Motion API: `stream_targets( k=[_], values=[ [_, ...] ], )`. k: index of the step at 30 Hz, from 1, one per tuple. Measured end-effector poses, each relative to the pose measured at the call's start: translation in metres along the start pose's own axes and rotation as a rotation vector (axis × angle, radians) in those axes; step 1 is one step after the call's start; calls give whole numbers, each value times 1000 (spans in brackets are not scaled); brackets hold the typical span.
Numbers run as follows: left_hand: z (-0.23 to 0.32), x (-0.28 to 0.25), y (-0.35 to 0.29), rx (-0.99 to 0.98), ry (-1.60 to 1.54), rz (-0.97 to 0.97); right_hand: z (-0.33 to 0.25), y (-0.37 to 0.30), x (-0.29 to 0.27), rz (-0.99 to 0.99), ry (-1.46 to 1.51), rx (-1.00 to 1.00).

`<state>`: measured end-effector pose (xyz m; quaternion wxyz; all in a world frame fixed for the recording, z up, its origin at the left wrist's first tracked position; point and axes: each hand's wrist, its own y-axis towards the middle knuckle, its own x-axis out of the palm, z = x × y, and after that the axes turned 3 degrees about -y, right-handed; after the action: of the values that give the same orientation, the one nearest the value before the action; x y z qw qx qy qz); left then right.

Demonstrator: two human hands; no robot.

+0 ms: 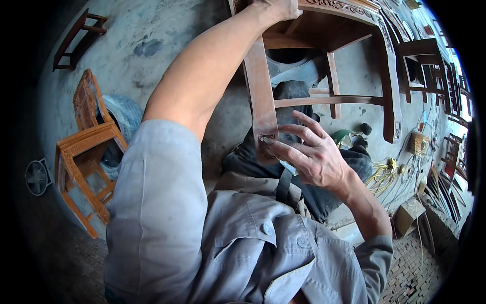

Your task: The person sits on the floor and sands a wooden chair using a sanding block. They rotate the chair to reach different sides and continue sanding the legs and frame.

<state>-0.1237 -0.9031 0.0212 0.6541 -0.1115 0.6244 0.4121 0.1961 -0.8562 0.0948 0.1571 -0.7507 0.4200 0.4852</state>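
A brown wooden chair [260, 76] with carved edges lies tipped over in front of me, its legs and stretcher toward my body. At the top, my left hand [281, 9] is closed on the chair's carved edge, partly cut off by the picture's border. My right hand [319, 154] is bent at the near end of the leg, fingertips against a small carved patch [267, 139]. Its lower fingers seem pinched around something small that I cannot make out, while the upper fingers stand apart. My dark-trousered legs are beneath the leg end.
An orange-brown chair [91, 137] stands at left by a tyre-like ring [124, 114], near a fan [38, 177]. A small wooden frame [78, 40] lies at far left. Yellow cable [382, 177] and a green tool [344, 138] lie right. More chairs [422, 61] stand far right.
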Motion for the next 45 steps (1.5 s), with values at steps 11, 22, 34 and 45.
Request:
stream_targets(
  k=[11, 22, 34, 45],
  values=[
    [-2, -1, -1, 16, 22, 24, -35, -8, 35, 180, -33, 198],
    [1, -4, 1, -25, -3, -20, -82, -37, 50, 229, -21, 410],
    [2, -9, 5, 5, 34, -51, -59, 15, 26, 182, -121, 447],
    [-8, 2, 1, 62, 33, 0, -15, 59, 38, 207, -233, 476]
  ],
)
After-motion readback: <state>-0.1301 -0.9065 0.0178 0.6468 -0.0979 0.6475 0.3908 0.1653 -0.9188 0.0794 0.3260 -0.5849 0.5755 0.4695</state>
